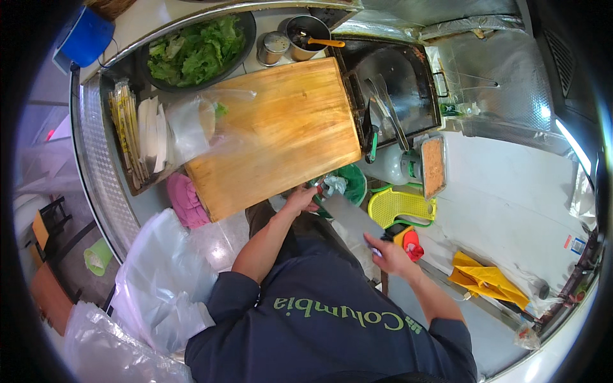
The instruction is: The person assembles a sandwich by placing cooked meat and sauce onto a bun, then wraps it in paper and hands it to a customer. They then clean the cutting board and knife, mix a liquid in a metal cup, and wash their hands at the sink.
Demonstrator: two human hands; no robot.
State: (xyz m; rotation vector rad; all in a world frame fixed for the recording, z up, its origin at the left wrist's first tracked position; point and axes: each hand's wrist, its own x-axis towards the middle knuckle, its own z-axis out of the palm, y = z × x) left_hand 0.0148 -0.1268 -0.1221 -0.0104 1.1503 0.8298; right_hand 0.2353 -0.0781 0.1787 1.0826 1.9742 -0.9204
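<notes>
My right hand point(389, 254) grips the handle of a broad-bladed cleaver point(352, 218), its blade slanting up and left in front of my body. My left hand point(302, 198) is just under the front edge of the wooden cutting board point(287, 129), beside the green bin point(357, 182). A small red thing shows at its fingertips; whether it is held is not clear. Crumpled pale waste point(334, 185) lies inside the bin. The cleaver's tip is close to the bin's rim. On the board's left part rest clear plastic bags point(191, 124) and a scrap of green leaf point(221, 109).
Behind the board are a bowl of lettuce point(196, 52), a shaker point(275, 47) and a metal pot point(307, 40). Tongs point(383, 107) lie on the griddle point(407, 72). At right are a tray of brown food point(433, 167) and a yellow stool point(400, 206). Plastic bags point(160, 277) hang left.
</notes>
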